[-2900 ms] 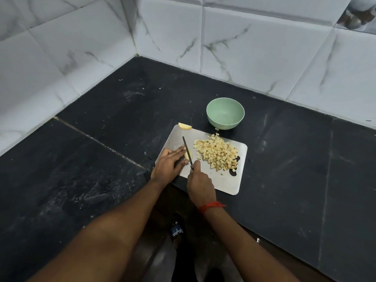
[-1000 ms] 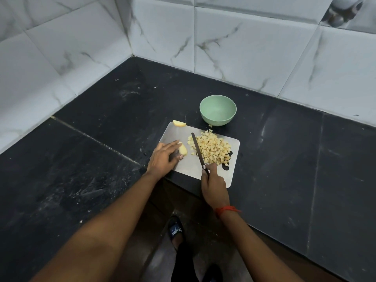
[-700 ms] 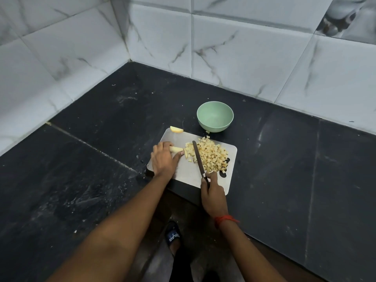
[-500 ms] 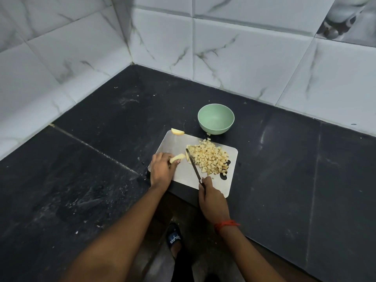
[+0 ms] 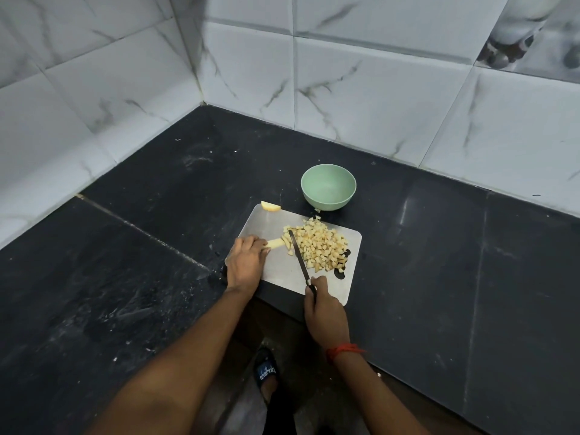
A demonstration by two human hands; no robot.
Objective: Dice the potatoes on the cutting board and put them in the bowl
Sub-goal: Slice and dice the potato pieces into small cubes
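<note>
The fingers of the left hand [image 5: 246,262] are curled down over the near end of a pale yellow potato strip [image 5: 276,243], pinning it to the grey rectangular plastic cutting board [image 5: 282,273]. The right hand [image 5: 324,312] is clenched round the handle of a thin dark-bladed knife [image 5: 298,255] at the board's near edge. The blade lies between the strip and the heap of diced potato [image 5: 323,249] at the board's middle.

Three seconds ago the left hand lay flat with nothing under it, so a fresh piece has come up for cutting. One yellow potato wedge [image 5: 271,206] waits at the board's far left corner. The mint green round bowl [image 5: 328,187], just beyond the board's far edge, holds nothing, so I judge the transfer has not begun.

Below the board's near edge, a dark sandal [image 5: 266,370] carries white lettering that is too small to read.
</note>
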